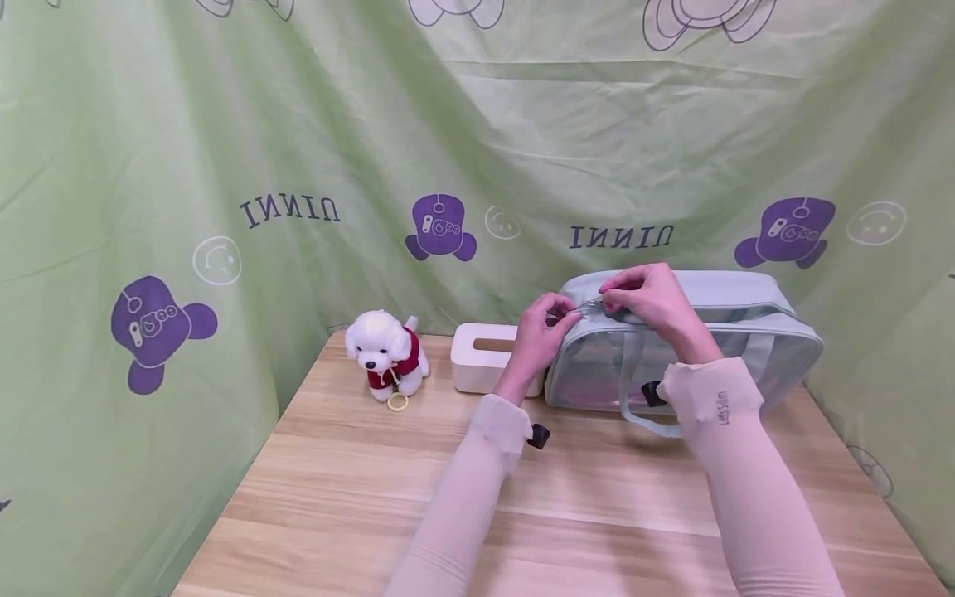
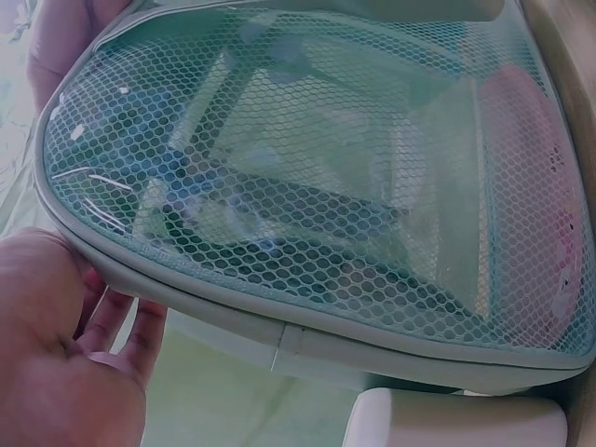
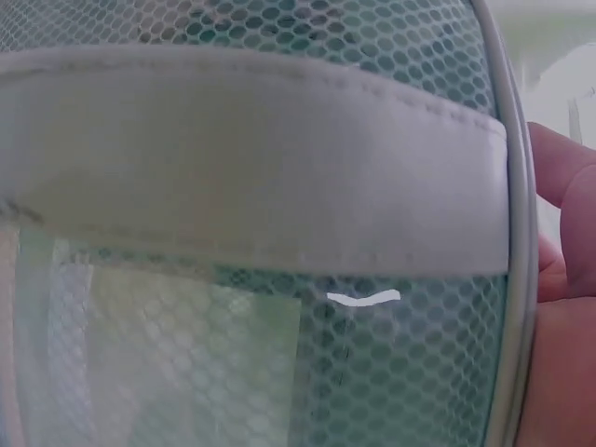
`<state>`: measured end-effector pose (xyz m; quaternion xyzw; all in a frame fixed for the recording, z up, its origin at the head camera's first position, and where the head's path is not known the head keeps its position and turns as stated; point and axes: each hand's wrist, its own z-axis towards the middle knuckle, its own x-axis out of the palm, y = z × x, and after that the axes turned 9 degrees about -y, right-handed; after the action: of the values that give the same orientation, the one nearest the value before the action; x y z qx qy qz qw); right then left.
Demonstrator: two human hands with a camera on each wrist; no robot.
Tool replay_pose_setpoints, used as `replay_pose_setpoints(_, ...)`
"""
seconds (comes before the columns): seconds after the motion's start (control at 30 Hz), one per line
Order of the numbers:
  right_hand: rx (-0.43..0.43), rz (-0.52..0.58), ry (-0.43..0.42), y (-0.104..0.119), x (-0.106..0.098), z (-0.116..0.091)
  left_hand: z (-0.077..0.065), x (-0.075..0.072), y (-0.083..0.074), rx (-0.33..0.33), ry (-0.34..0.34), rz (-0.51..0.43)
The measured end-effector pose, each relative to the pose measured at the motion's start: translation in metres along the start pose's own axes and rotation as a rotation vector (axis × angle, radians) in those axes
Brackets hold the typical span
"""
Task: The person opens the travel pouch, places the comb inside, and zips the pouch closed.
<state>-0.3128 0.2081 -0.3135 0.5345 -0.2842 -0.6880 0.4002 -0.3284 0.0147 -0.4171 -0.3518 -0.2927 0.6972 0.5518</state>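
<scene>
A pale grey-green bag (image 1: 724,290) with clear, mesh-backed sides (image 2: 317,168) stands at the back right of the table. My right hand (image 1: 652,303) pinches the zipper pull (image 1: 593,303) at the bag's top left. Close beside it, my left hand (image 1: 539,336) pinches the bag's top left corner by the zipper. In the left wrist view, the left hand's fingers (image 2: 121,331) curl at the piped edge. Right-hand fingers (image 3: 563,205) show past the rim in the right wrist view, their tips hidden. A strap handle (image 1: 631,373) hangs down the bag's front.
A white tissue box (image 1: 466,373) stands just left of the bag, partly behind the left hand. Farther left is a white toy dog (image 1: 376,340) in a red top, with a yellowish ring (image 1: 398,402) before it. A green curtain (image 1: 515,141) hangs behind the wooden table (image 1: 358,497).
</scene>
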Motion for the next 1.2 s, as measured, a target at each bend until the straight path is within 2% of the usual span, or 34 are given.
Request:
replay_pose_setpoints(0.23,0.023,-0.049,-0.024,-0.001,-0.010,-0.004,0.000,-0.003,0.001,-0.013,-0.020,-0.001)
replay_pose_setpoints(0.53,0.076,-0.049,-0.057,-0.011,-0.031,-0.008,-0.001,-0.005,0.002,-0.004,-0.018,0.000)
replay_pose_setpoints(0.8,0.108,-0.109,-0.111,-0.029,-0.067,-0.015,-0.001,-0.006,0.005,-0.011,-0.024,0.005)
replay_pose_setpoints(1.2,0.232,-0.050,-0.203,-0.056,-0.126,-0.033,-0.001,-0.008,0.005,-0.028,-0.024,-0.005)
